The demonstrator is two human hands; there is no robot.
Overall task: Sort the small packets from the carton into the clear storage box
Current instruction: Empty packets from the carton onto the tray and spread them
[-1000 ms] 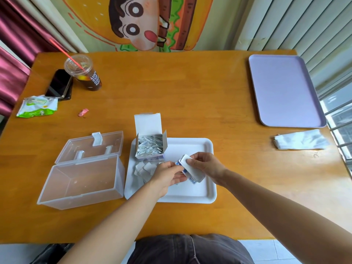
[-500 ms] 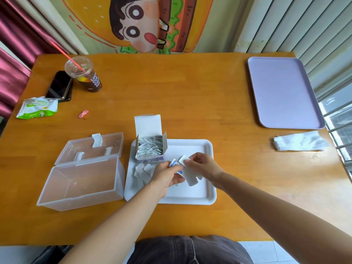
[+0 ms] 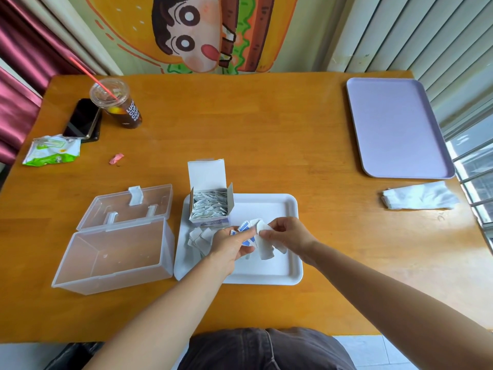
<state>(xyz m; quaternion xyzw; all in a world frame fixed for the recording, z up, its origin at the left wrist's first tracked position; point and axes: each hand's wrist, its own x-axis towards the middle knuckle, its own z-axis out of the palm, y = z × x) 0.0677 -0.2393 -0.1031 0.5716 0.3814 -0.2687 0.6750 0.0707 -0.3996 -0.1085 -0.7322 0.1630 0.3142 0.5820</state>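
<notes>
An open white carton [image 3: 210, 202] full of small packets stands on the far left corner of a white tray [image 3: 277, 265]. A clear storage box [image 3: 114, 252] with its lid flipped back sits left of the tray and looks empty. Above the tray, my left hand [image 3: 229, 245] and my right hand [image 3: 288, 236] both pinch a joined string of white and blue packets [image 3: 262, 245], which hangs between them. A few loose packets [image 3: 198, 237] lie on the tray by my left hand.
A lilac tray [image 3: 394, 126] lies at the far right with a folded white cloth [image 3: 418, 196] in front of it. An iced drink cup [image 3: 117, 105], a phone [image 3: 82, 118], a green wipes pack [image 3: 52, 150] and a pink wrapper [image 3: 116, 158] sit at the far left.
The packets in my hands have fanned out into a hanging string, and both hands have lifted slightly and drawn a little apart.
</notes>
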